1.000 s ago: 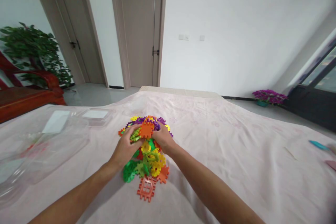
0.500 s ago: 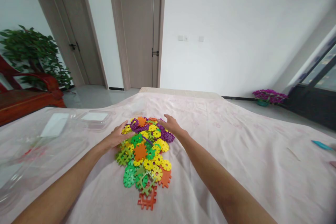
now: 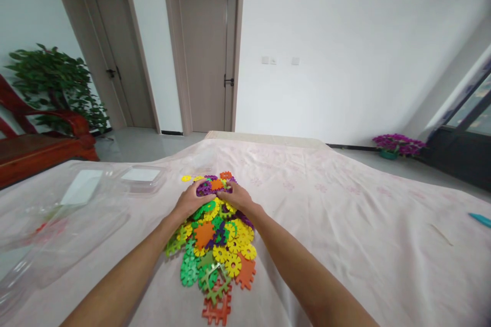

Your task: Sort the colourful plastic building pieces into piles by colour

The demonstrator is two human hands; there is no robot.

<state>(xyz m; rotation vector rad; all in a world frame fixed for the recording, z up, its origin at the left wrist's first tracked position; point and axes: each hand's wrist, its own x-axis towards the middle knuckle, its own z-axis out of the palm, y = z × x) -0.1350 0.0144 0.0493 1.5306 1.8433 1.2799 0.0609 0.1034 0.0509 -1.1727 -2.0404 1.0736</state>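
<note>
A heap of notched plastic building pieces lies on the pink cloth in the middle. My left hand (image 3: 192,198) and my right hand (image 3: 240,198) face each other at its far end, fingers curved around a clump of purple pieces (image 3: 204,189) and an orange square (image 3: 217,184). Some fingertips are hidden among the pieces. Nearer to me are yellow notched discs (image 3: 233,265), green discs (image 3: 189,269), another orange square (image 3: 204,235) and a light green open square (image 3: 216,281). A red-orange square (image 3: 217,311) lies at the near end.
On the left side of the cloth (image 3: 326,235) stand clear plastic containers (image 3: 143,184) with white labels. A blue object (image 3: 479,219) lies at the right edge. Beyond are a wooden chair (image 3: 76,133), a leafy plant (image 3: 49,82), doors and purple flowers (image 3: 399,144).
Both hands have moved inward from the sides of the heap and closed around its far pieces. Some purple and orange pieces have shifted together between them. The view has tilted up slightly.
</note>
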